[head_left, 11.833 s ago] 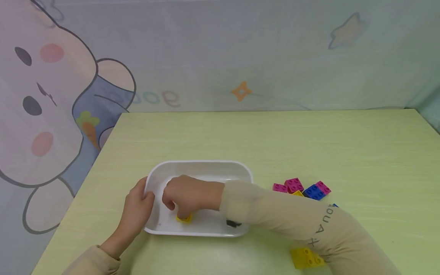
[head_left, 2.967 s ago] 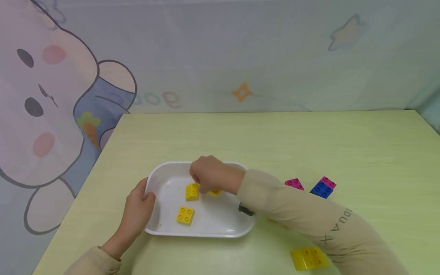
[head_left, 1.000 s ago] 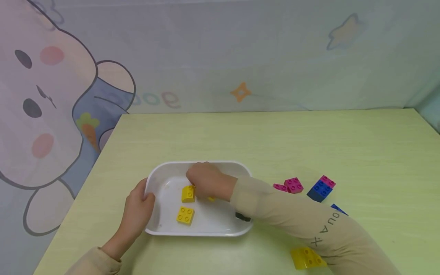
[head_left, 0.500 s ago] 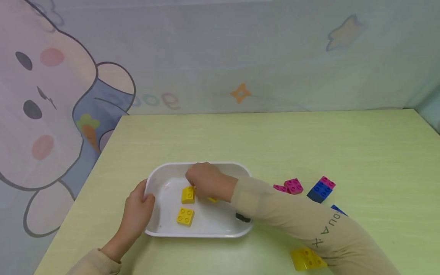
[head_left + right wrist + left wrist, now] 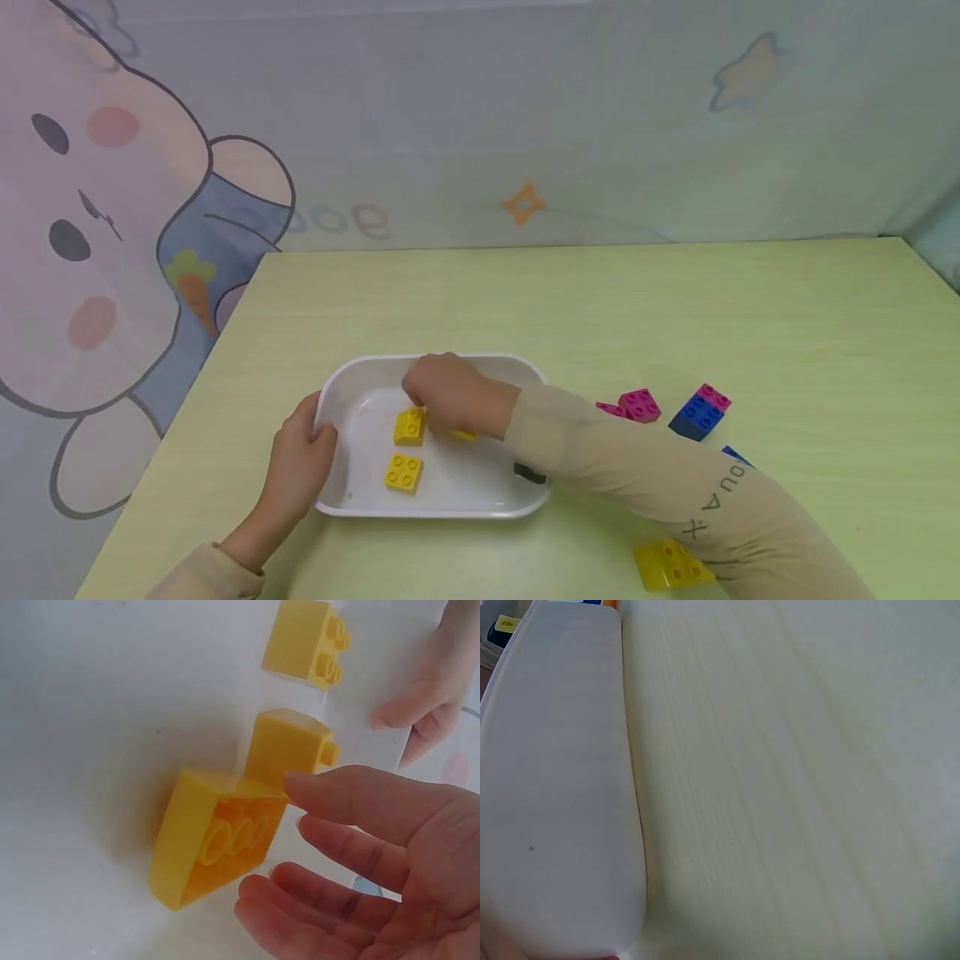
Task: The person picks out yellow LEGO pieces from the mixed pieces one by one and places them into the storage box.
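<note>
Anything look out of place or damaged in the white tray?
One yellow brick looks odd, turned unlike its neighbours: the right wrist view shows its hollow underside, while the square brick and the sloped brick show studs. No damage is visible.

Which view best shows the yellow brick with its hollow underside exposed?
The right wrist view: it shows the yellow brick close up, hollow underside and inner rings visible. The head view shows only a yellow strip below the right hand, which hides the rest. The left wrist view shows none of it, mostly table and white tray.
</note>
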`<state>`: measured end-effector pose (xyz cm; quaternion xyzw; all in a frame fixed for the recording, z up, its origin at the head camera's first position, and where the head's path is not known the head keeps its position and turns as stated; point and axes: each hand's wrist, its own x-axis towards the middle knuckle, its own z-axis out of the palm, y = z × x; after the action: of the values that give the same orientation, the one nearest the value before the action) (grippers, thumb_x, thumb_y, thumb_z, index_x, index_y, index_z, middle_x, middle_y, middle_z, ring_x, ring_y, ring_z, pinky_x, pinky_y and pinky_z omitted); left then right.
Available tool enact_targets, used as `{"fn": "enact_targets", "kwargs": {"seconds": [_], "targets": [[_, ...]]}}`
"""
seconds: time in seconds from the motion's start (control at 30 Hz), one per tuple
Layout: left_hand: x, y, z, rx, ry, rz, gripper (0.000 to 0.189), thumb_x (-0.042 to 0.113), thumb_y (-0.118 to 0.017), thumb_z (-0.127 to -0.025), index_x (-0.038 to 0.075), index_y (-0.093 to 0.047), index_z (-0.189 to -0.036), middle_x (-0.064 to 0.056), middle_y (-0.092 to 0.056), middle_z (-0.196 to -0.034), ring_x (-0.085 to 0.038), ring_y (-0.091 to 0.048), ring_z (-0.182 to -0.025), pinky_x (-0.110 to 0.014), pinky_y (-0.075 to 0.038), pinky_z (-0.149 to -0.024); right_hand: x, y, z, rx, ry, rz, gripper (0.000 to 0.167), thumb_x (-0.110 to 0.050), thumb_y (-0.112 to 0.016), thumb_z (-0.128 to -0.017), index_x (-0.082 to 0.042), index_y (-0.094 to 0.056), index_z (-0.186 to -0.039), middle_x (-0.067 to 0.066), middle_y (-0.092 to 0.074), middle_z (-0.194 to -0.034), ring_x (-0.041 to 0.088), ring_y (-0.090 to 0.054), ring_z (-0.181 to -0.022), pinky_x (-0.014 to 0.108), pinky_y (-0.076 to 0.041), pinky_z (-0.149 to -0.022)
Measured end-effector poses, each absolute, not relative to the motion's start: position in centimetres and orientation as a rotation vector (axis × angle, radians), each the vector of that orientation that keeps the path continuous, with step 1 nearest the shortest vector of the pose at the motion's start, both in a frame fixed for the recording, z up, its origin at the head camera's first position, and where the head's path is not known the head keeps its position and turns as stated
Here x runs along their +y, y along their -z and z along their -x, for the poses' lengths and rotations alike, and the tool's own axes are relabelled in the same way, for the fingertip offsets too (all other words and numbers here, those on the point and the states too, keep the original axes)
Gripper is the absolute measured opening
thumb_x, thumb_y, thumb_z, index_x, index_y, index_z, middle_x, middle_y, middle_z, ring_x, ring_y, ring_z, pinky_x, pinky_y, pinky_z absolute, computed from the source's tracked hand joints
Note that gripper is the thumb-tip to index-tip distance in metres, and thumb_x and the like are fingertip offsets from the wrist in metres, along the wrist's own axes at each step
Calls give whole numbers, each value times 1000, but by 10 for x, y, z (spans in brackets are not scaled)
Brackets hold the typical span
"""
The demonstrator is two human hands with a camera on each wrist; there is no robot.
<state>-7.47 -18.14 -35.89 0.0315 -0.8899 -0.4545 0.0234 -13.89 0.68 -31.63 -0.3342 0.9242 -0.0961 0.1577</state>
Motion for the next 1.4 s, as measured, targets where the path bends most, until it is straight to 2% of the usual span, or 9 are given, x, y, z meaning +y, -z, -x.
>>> {"fn": "enact_targets", "kwargs": {"seconds": [0.23, 0.4, 0.57, 0.8, 1.1, 1.27, 1.4], "targets": [[-181, 361, 74, -2757, 1393, -93, 44, -2, -37, -89, -9, -42, -133, -29, -52, -124, -35, -54, -103, -49, -49, -80, 12, 305, 137, 2633, 279, 965, 7, -5, -68, -79, -7, -63, -83, -2, -51, -73, 16, -46, -71, 22, -39, -64], [-180, 361, 75, -2743, 1371, -69, 44, -3, -37, -88, -9, -44, -131, -29, -55, -119, -34, -55, -98, -47, -50, -77, 19, 295, 139, 2644, 239, 933, 13, -10, -70, -80, -7, -65, -92, -2, -53, -79, 16, -48, -76, 23, -41, -66], [-181, 361, 75, -2751, 1361, -71, 44, -3, -36, -88, -8, -44, -131, -28, -55, -121, -33, -55, -99, -47, -49, -78, 32, 285, 140, 2655, 258, 900, 14, -12, -71, -79, -8, -65, -91, 0, -57, -84, 17, -48, -79, 25, -43, -69], [-182, 359, 75, -2743, 1373, -67, 44, -3, -36, -88, -8, -43, -132, -29, -55, -120, -34, -56, -97, -45, -50, -74, 59, 264, 143, 2698, 249, 966, 10, -10, -69, -79, -9, -65, -88, 3, -61, -90, 19, -49, -81, 31, -43, -73], [-180, 359, 74, -2734, 1387, -66, 45, -4, -37, -87, -7, -44, -131, -28, -55, -119, -34, -55, -95, -44, -50, -74, 104, 241, 133, 2756, 288, 855, 15, -10, -69, -81, -7, -67, -95, 6, -62, -95, 23, -53, -87, 36, -47, -76], [-179, 359, 74, -2726, 1389, -42, 44, -4, -37, -88, -8, -44, -131, -30, -55, -117, -35, -57, -93, -45, -51, -69, 137, 236, 122, 2786, 315, 800, 14, -9, -70, -80, -7, -67, -93, 6, -61, -93, 24, -54, -87, 38, -48, -74], [-180, 359, 74, -2732, 1389, -47, 44, -4, -37, -88, -8, -43, -132, -30, -55, -119, -35, -56, -95, -46, -51, -73, 159, 240, 112, 2787, 343, 773, 13, -8, -70, -78, -9, -67, -91, 4, -61, -92, 24, -56, -87, 37, -49, -71]]}}
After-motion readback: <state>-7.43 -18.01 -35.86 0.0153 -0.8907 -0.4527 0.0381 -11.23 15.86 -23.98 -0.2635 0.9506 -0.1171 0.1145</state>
